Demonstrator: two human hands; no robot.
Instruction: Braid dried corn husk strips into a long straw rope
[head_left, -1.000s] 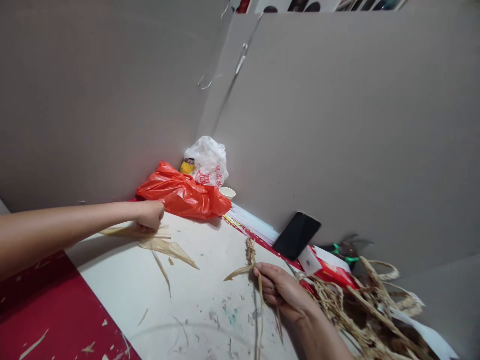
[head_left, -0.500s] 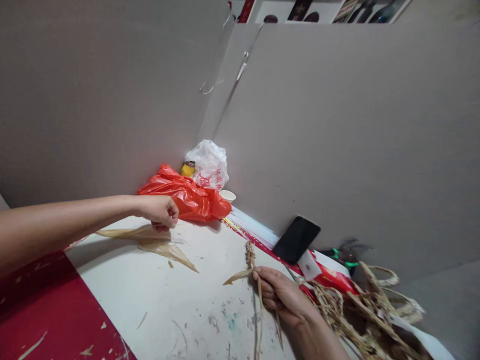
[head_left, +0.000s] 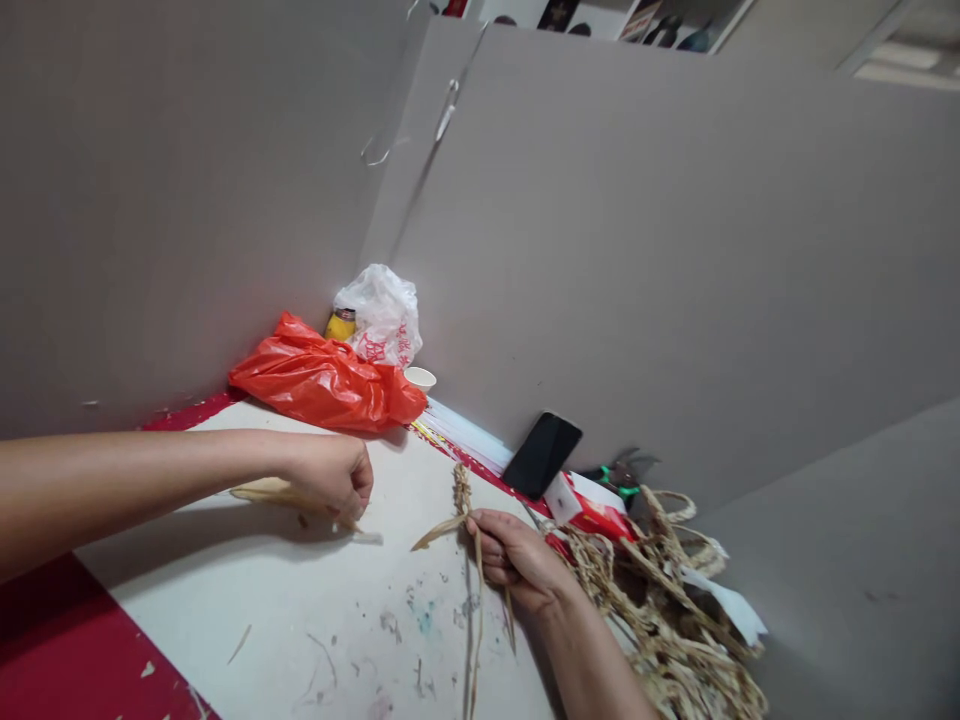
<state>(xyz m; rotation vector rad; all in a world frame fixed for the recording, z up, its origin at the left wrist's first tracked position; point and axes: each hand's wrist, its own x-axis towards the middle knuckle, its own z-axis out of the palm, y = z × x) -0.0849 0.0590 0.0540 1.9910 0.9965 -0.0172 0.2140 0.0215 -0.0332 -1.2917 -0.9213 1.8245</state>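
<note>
My right hand [head_left: 517, 560] pinches a short braid of dried plant strips [head_left: 461, 487], corn husk by its look. The braid points away from me; one loose strip juts out to the left and others hang down toward me. Over the left part of the white board, my left hand [head_left: 336, 478] is closed, fingertips pointing down. Right under it lies a pale dried husk [head_left: 264, 491], partly covered by the hand and forearm. What the left fingers pinch, if anything, is hidden.
An orange plastic bag [head_left: 322, 380], white bag [head_left: 381, 310] and white cup [head_left: 421, 379] stand at the back. Along the right are a phone [head_left: 543, 455], a red-and-white box [head_left: 596, 510], green-handled pliers [head_left: 622, 480] and heaped braided cord [head_left: 675, 625]. Scraps dot the white board [head_left: 300, 590].
My left hand has come down toward the board and over the husk. The right hand keeps its pinch on the braid. The camera has turned slightly right.
</note>
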